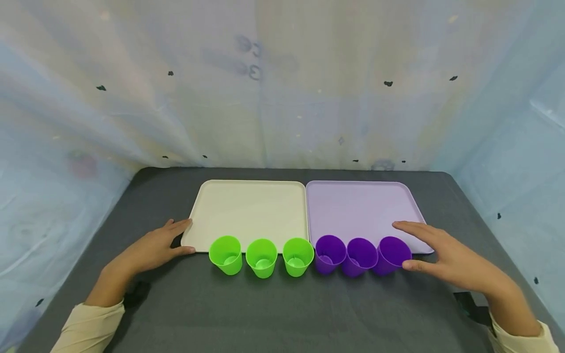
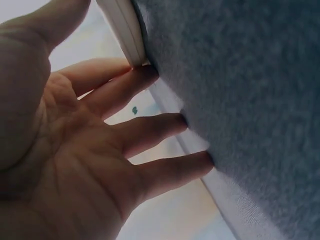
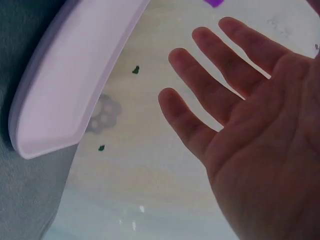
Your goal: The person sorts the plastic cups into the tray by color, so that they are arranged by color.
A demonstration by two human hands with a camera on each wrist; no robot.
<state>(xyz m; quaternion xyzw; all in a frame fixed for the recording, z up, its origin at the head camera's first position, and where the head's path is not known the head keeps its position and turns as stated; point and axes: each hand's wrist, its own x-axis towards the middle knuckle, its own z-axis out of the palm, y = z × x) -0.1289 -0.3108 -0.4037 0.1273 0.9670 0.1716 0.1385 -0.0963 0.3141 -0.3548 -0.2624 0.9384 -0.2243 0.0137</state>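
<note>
Green cups (image 1: 262, 260), purple cups (image 1: 362, 260): three each, lined up on the tabletop (image 1: 282, 314).
Cream tray (image 1: 251, 211), lilac tray (image 1: 357, 206): near edges partly hidden by cups.
Left hand (image 1: 152, 249): fingers extended, nothing gripped; cream tray's left edge touched.
Right hand (image 1: 454, 257): held open, nothing gripped; thumb's contact with the end purple cup cannot be told.

Dark grey table (image 1: 282, 316), pale hanging curtain (image 1: 304, 108)
</note>
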